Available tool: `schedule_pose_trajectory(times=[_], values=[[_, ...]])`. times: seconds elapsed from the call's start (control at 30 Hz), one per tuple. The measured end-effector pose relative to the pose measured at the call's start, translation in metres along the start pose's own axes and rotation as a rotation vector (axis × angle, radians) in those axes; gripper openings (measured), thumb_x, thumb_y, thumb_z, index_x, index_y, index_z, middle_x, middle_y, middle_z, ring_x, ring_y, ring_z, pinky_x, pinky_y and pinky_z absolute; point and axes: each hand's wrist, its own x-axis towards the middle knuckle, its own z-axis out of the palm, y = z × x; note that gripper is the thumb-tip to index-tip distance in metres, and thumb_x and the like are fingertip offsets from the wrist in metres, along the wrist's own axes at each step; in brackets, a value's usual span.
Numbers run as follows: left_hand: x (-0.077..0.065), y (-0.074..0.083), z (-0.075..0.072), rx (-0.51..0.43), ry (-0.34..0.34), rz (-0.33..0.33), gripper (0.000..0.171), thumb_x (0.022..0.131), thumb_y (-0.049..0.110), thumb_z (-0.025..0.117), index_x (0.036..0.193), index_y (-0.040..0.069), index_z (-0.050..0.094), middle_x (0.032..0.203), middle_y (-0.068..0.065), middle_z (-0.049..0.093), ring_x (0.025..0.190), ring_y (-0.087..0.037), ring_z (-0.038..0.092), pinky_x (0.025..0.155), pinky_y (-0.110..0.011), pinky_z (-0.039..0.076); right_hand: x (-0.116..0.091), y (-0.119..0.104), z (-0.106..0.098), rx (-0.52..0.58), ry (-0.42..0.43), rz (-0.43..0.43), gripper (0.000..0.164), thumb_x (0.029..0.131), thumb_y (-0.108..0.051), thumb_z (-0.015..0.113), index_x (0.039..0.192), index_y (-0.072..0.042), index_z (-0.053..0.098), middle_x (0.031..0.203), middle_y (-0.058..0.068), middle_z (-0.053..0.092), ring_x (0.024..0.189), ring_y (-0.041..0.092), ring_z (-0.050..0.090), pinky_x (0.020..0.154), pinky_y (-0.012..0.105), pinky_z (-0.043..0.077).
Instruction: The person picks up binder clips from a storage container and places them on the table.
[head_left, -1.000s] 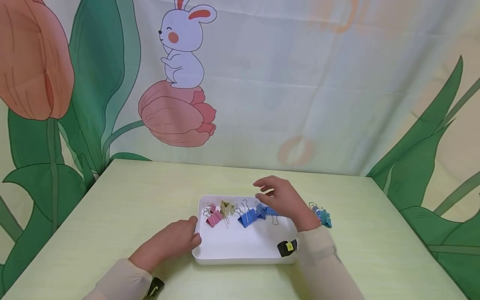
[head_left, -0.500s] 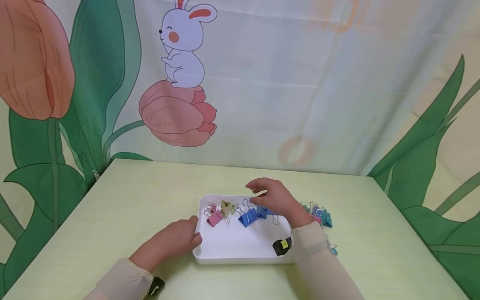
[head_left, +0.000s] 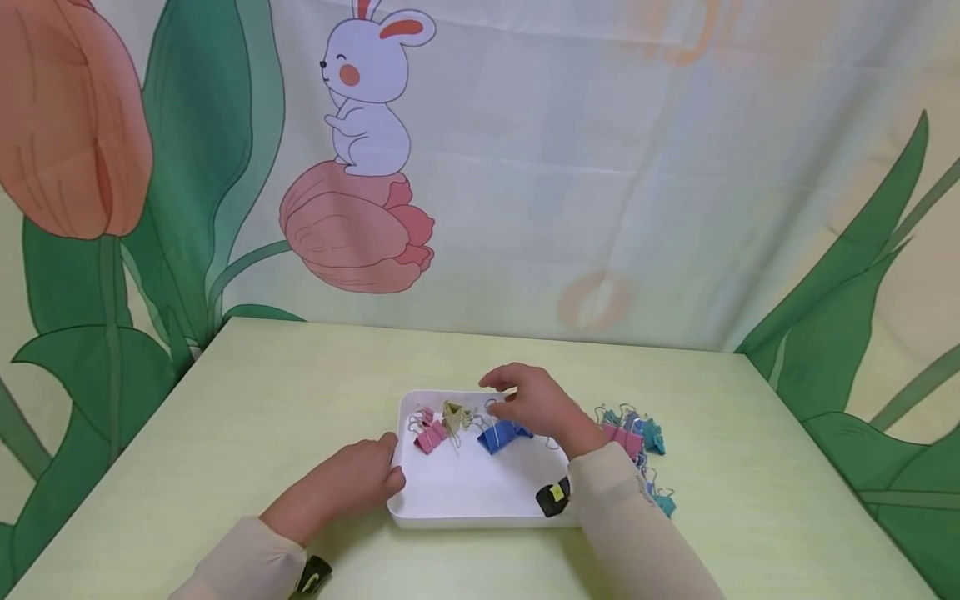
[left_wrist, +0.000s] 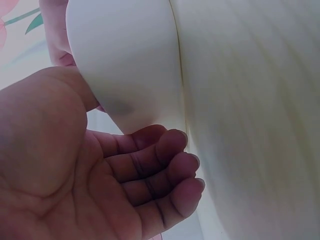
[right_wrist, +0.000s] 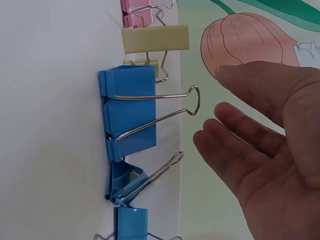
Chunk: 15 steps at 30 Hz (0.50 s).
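Observation:
My left hand (head_left: 351, 477) grips the left edge of a white tray (head_left: 480, 496), thumb over the rim. In the left wrist view its curled fingers lie against the tray's outer side. Over the tray's far side hovers my right hand (head_left: 536, 410), fingers loosely bent with nothing between them. Beside it in the right wrist view are a large blue binder clip (right_wrist: 132, 110), a smaller blue binder clip (right_wrist: 127, 182) and another blue one (right_wrist: 132, 223). Pink binder clips (head_left: 430, 437) and yellow binder clips (head_left: 452, 415) lie further left along the tray's far side.
To the right of the tray is a mixed pile on the table, with a pink binder clip (head_left: 622, 438), a teal binder clip (head_left: 653, 437) and another teal one (head_left: 664, 505) nearer. A printed curtain (head_left: 525, 208) hangs behind the table (head_left: 315, 375).
My right hand has moved left and slightly down above the tray, uncovering more of the clip pile at the right. The left hand and the tray keep their place.

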Motion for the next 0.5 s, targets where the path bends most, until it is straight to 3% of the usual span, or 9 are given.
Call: schedule_pose_trajectory(times=[0.5], values=[[-0.0010, 0.0007, 0.0001, -0.002, 0.006, -0.002, 0.034, 0.090, 0.017, 0.052, 0.113, -0.008, 0.050, 0.075, -0.009, 0.053, 0.067, -0.020, 0.048, 0.063, -0.036, 0.041, 0.0096, -0.0065, 0.0080, -0.156, -0.069, 0.004, 0.034, 0.085, -0.020, 0.072, 0.118, -0.013, 0.067, 0.113, 0.005, 0.067, 0.103, 0.019, 0.060, 0.088, 0.036, 0.052]])
